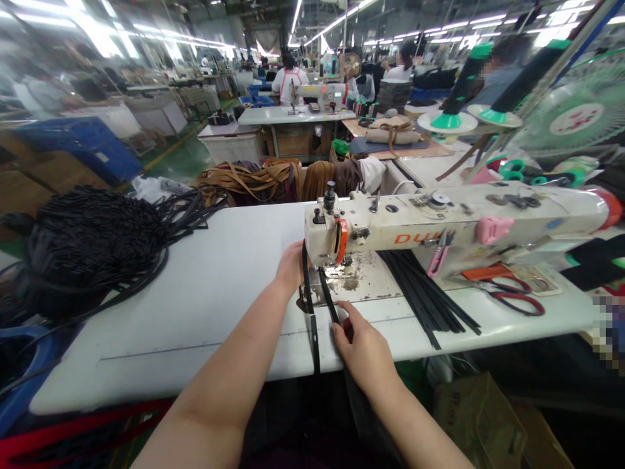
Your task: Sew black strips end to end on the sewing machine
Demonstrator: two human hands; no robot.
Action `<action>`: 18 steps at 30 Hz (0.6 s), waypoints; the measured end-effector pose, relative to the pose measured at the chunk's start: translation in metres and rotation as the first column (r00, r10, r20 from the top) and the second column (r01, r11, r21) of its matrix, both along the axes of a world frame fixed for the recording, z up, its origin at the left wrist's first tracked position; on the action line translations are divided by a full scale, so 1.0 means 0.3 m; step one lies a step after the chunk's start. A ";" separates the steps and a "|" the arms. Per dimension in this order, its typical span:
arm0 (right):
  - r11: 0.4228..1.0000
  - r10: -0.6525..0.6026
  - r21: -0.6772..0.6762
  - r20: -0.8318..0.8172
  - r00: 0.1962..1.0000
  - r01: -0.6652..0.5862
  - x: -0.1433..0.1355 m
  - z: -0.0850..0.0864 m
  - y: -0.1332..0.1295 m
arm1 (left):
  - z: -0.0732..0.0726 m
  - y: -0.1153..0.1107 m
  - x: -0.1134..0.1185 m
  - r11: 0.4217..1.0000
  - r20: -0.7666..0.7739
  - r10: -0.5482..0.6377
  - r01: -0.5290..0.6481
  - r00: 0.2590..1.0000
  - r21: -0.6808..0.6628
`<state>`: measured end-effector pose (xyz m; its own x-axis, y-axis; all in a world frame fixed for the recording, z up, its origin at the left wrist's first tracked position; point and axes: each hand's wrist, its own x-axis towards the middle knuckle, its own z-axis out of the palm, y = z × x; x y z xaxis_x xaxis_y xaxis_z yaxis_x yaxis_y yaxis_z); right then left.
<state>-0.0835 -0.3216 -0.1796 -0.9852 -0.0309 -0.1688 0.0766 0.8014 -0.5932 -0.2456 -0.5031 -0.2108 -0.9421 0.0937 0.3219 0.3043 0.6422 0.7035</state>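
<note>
A white sewing machine (371, 225) stands on the table, its head over a worn metal plate. One black strap (327, 296) runs from under the needle area toward me, and my right hand (361, 342) pinches it between thumb and fingers near the table's front. My left hand (291, 266) reaches to the left side of the machine head, where its fingers are mostly hidden. Past that hand hangs another length of black strap (314, 335), which drops over the front edge. Right of the needle lies a fan of cut black straps (422, 293).
Red-handled scissors (517, 296) and pink thread snips (439, 253) are at the right. A big bundle of black straps (97, 241) sits at the left end of the white table (219, 273). Brown straps (249, 179) are heaped behind it. Thread cones (461, 91) stand back right.
</note>
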 end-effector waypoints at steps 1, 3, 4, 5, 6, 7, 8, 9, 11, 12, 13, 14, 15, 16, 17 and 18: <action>1.000 0.004 -0.002 -0.004 1.000 -0.004 0.003 -0.003 0.002 | -0.005 0.001 0.026 1.000 -0.008 0.011 -0.011 1.000 -0.001; 1.000 0.010 -0.019 -0.017 1.000 -0.010 0.011 -0.011 0.006 | -0.024 0.006 0.092 0.999 -0.031 0.031 -0.031 0.999 -0.008; 0.999 0.013 -0.038 -0.025 1.000 -0.014 0.016 -0.015 0.009 | -0.036 0.010 0.130 0.999 -0.051 0.030 -0.031 0.998 -0.016; 0.997 0.023 -0.068 -0.032 0.999 -0.025 0.019 -0.020 0.014 | -0.048 0.015 0.169 0.999 -0.073 0.007 -0.009 0.997 -0.032; 0.994 0.036 -0.104 -0.041 0.999 -0.040 0.020 -0.024 0.021 | -0.059 0.018 0.207 0.997 -0.099 -0.040 0.034 0.994 -0.062; 0.989 0.047 -0.139 -0.059 0.997 -0.055 0.018 -0.028 0.032 | -0.067 0.020 0.243 0.991 -0.122 -0.093 0.080 0.988 -0.108; 0.984 0.050 -0.165 -0.090 0.995 -0.065 0.012 -0.029 0.048 | -0.073 0.021 0.275 0.981 -0.140 -0.136 0.113 0.981 -0.157; 0.983 0.041 -0.175 -0.133 0.990 -0.065 0.002 -0.029 0.069 | -0.075 0.020 0.302 0.969 -0.149 -0.169 0.137 0.974 -0.206; 0.993 -0.012 -0.117 -0.243 0.970 -0.017 -0.029 -0.021 0.129 | -0.070 0.017 0.339 0.950 -0.145 -0.192 0.146 0.971 -0.277; 0.998 -0.051 -0.051 -0.301 0.952 0.037 -0.047 -0.013 0.166 | -0.064 0.015 0.349 0.944 -0.131 -0.189 0.143 0.973 -0.298; 0.994 -0.086 0.038 -0.355 0.931 0.106 -0.066 -0.005 0.206 | -0.058 0.014 0.354 0.941 -0.112 -0.178 0.136 0.978 -0.310; 0.971 -0.123 0.140 -0.406 0.906 0.194 -0.085 0.005 0.247 | -0.052 0.013 0.356 0.940 -0.092 -0.162 0.126 0.982 -0.316; 0.928 -0.163 0.236 -0.441 0.883 0.289 -0.102 0.014 0.286 | -0.047 0.014 0.356 0.941 -0.071 -0.146 0.116 0.987 -0.318; 0.872 -0.201 0.320 -0.457 0.866 0.371 -0.117 0.022 0.321 | -0.042 0.015 0.355 0.942 -0.051 -0.133 0.110 0.990 -0.318; 0.814 -0.239 0.387 -0.456 0.857 0.433 -0.129 0.029 0.351 | -0.038 0.016 0.353 0.943 -0.037 -0.125 0.107 0.991 -0.316; 0.768 -0.272 0.441 -0.433 0.859 0.465 -0.138 0.034 0.375 | -0.036 0.018 0.352 0.943 -0.029 -0.123 0.108 0.992 -0.314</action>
<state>-0.1249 -0.2089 -0.1694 -0.8969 0.3420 0.2803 0.3122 0.9387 -0.1463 -0.1400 -0.4978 -0.2216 -0.9031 0.3038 0.3035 0.4177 0.7854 0.4568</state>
